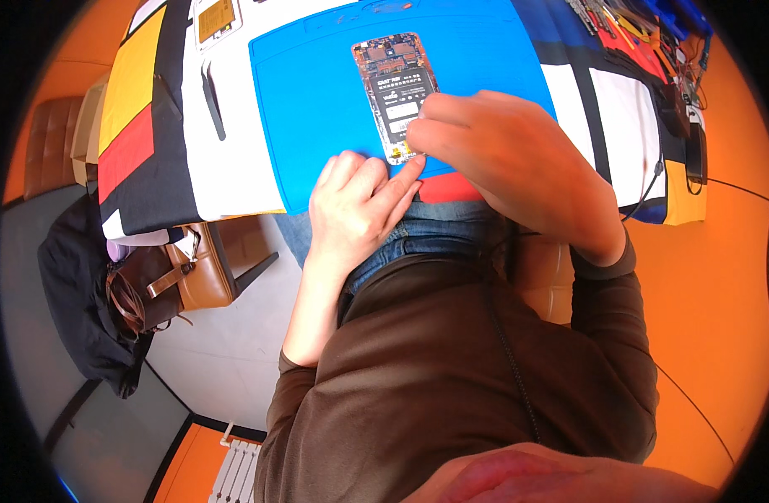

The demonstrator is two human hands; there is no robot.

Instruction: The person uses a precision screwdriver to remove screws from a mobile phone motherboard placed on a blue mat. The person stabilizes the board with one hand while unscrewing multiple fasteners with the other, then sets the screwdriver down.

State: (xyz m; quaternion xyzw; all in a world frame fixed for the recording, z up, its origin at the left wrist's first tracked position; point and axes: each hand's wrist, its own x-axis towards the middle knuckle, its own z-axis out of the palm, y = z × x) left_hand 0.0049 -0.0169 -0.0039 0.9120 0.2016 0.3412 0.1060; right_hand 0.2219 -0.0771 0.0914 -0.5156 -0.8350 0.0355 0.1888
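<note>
An opened smartphone (398,59) lies on the blue work mat (313,101), its circuit board exposed at the far end and a black battery (404,102) filling the middle. My left hand (355,205) is at the phone's near end, fingers curled and one finger stretched along its bottom edge, steadying it. Over the lower right of the phone, my right hand (506,151) is closed in a pinch with fingertips down at the small parts there. Whatever it pinches is hidden by the fingers.
Black tweezers (213,101) and a white phone part (218,23) lie left of the mat. Several hand tools (623,29) crowd the far right, with a black cable (655,180) hanging at the table edge. A brown bag (150,285) sits on a chair at left.
</note>
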